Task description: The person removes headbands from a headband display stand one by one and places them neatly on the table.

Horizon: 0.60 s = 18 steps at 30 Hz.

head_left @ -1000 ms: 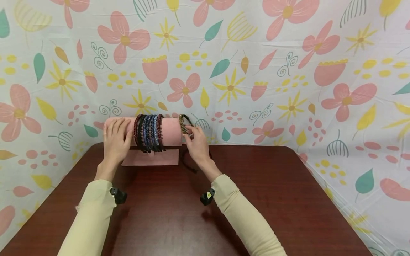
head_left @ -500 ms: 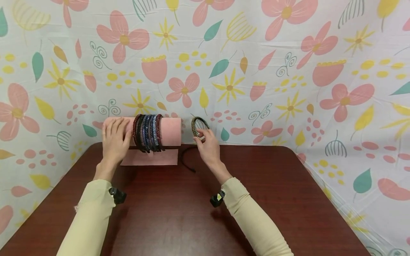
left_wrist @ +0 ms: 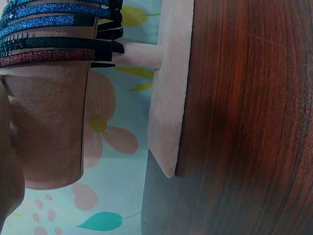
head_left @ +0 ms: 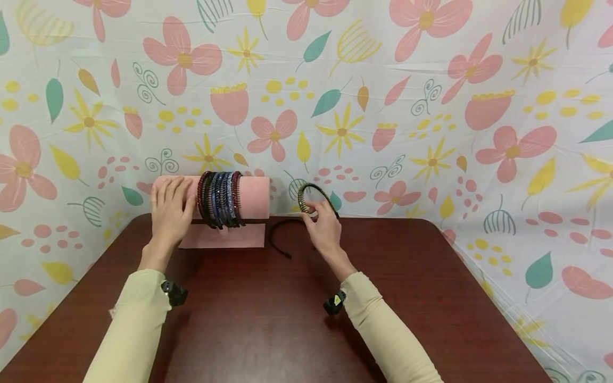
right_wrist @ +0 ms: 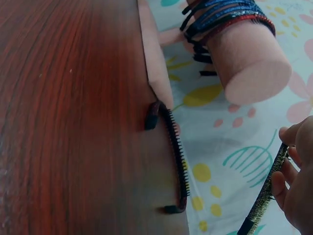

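From where I stand, the person's right hand (head_left: 323,223) has a gold headband (head_left: 301,199) pinched between thumb and fingers. It is held up in the air, over the back of the tabletop (head_left: 258,308) and well apart from the right end of the pink roll (head_left: 255,197). The left hand (head_left: 170,215) rests on the roll's other end, its fingers laid relaxed over the top instead of clasping anything.

Around the roll's middle sits a row of headbands (head_left: 220,199), close together, blue in the centre with dark red toward the right. A short post joins the roll to its flat pink base (head_left: 230,238), which stands near the back edge. Just to the right of that base, a black headband (right_wrist: 179,152) lies on the wood; whether it touches the base I can't tell. Both arms wear pale sleeves (head_left: 388,330), and a flowered cloth (head_left: 287,69) hangs behind it all.
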Motion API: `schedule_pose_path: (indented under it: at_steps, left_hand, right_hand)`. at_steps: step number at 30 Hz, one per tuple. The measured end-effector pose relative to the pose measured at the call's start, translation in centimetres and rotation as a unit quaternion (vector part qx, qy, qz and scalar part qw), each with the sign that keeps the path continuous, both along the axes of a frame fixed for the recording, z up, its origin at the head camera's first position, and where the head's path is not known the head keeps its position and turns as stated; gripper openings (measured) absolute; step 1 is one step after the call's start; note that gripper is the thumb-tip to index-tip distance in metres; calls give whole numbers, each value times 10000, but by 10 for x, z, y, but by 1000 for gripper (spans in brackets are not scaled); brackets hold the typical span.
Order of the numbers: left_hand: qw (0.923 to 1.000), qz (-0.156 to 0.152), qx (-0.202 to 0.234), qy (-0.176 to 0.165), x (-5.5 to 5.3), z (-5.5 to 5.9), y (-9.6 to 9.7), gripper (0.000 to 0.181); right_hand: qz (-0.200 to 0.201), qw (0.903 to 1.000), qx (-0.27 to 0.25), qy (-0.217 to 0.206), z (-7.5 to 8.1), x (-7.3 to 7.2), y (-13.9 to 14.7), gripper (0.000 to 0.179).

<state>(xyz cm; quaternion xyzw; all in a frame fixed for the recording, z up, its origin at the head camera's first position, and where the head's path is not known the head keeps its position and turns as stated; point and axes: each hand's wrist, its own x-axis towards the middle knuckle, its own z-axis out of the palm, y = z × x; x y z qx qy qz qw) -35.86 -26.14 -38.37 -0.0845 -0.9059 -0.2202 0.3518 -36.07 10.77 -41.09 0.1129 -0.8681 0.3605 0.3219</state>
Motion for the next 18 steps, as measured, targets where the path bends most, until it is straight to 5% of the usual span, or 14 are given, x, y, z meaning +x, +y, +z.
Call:
schedule_pose_path:
  at_steps: [18]
  left_hand:
    - [10000, -17, 1, -5, 1, 0, 0, 48]
  right_hand:
    - [-205, 9990, 8, -401, -24, 0, 32, 30]
